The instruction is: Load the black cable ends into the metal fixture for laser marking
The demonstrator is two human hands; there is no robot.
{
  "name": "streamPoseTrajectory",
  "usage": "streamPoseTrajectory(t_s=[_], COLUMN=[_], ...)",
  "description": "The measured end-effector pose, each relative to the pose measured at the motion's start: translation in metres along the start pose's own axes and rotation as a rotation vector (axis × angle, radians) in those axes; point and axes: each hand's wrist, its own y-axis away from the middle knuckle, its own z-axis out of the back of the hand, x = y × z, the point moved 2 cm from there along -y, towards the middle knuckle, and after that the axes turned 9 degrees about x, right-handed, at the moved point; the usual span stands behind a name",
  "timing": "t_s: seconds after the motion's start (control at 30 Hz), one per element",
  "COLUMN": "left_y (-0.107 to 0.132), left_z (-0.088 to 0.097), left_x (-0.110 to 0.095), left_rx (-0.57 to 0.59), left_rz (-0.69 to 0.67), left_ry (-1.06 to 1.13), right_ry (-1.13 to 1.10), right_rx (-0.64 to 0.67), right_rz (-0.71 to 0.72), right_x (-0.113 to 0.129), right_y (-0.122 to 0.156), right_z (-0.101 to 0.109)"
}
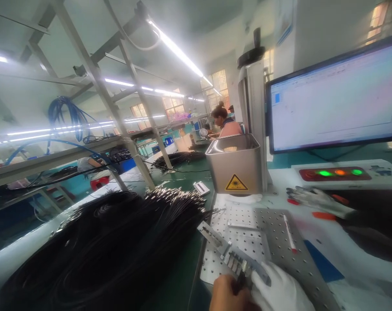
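Note:
A long metal clamp fixture is held at a slant over the perforated metal plate. My left hand, bare, has its fingers curled at the near side of the fixture, close to a dark part. My right hand, in a white glove, grips the near end of the fixture from the right. Blur hides the fine details between the fingers. Left of the plate lies a large heap of black cables with shiny metal ends facing the fixture.
Behind the plate is a metal housing with a laser warning sign, beside a column. At right are a monitor, a control panel with lit buttons, and gloves. A marker lies on the plate. A person sits beyond.

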Motion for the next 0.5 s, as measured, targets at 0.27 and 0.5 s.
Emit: streamPoseTrajectory(t_s=[0.27, 0.5], left_y=[-0.001, 0.008], left_z=[-0.002, 0.005], left_x=[-0.020, -0.031], left_rx=[-0.007, 0.005], left_rz=[0.036, -0.035], left_ry=[-0.030, -0.087], right_ry=[0.027, 0.061], right_rx=[-0.011, -0.012], right_rz=[0.048, 0.082], right_x=[-0.001, -0.001], right_y=[-0.002, -0.002], right_z=[0.004, -0.001])
